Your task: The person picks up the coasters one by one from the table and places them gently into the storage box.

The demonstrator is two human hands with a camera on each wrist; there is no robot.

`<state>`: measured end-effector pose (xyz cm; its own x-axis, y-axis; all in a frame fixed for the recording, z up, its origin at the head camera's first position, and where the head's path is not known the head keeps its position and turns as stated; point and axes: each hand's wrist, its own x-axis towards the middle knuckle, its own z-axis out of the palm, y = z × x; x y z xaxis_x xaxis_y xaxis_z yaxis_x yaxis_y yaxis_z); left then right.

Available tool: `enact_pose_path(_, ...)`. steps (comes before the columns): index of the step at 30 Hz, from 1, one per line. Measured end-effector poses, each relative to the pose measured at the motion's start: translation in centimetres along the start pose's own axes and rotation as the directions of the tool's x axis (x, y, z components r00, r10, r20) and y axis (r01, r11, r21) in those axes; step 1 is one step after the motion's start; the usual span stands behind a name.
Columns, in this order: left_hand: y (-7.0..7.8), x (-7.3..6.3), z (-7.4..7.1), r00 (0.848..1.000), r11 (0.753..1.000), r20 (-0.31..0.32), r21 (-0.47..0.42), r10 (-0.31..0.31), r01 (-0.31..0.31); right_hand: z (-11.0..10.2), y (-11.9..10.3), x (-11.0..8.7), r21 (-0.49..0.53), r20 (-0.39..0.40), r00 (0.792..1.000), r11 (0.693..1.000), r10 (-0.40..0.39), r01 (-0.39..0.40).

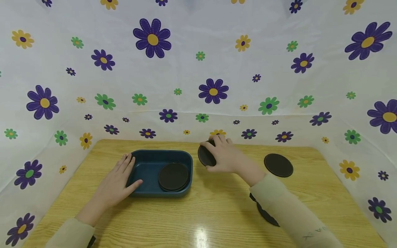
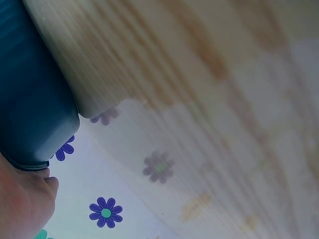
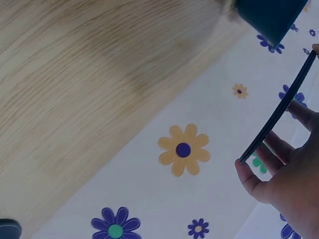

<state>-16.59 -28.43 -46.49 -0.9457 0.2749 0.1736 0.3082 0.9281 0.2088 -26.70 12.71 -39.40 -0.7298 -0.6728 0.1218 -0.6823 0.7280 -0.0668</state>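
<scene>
A black round coaster (image 1: 204, 156) (image 3: 276, 112) is held up at a tilt by my right hand (image 1: 225, 156) (image 3: 294, 174), fingers and thumb gripping its edge, to the right of a dark blue rectangular container (image 1: 144, 172) (image 2: 35, 94). Inside the container, on its right side, lies another black coaster (image 1: 173, 176); whether more are under it I cannot tell. My left hand (image 1: 114, 181) (image 2: 25, 204) rests on the container's left rim, fingers mostly straight and thumb spread over the inside.
A black coaster (image 1: 278, 165) lies flat at the right rear of the wooden table (image 1: 173, 220). Another dark round piece (image 1: 267, 216) is partly hidden under my right forearm. Flower-patterned white cloth (image 1: 186, 75) surrounds the table at the back and sides.
</scene>
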Motion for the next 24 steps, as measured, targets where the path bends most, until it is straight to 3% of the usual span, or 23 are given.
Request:
enact_pose_path(7, 0.0, 0.0, -0.1, 1.0, 1.0, 0.005, 0.002, -0.001, 0.001, -0.2, -1.9, 1.7, 0.009, -0.008, 0.999, 0.999, -0.051, 0.051)
enact_pose_path(24, 0.0, 0.0, -0.1, 1.0, 1.0, 0.005, -0.013, 0.001, -0.001, 0.8, -6.7, 5.7, -0.079, 0.078, 0.987, 0.986, -0.143, 0.149)
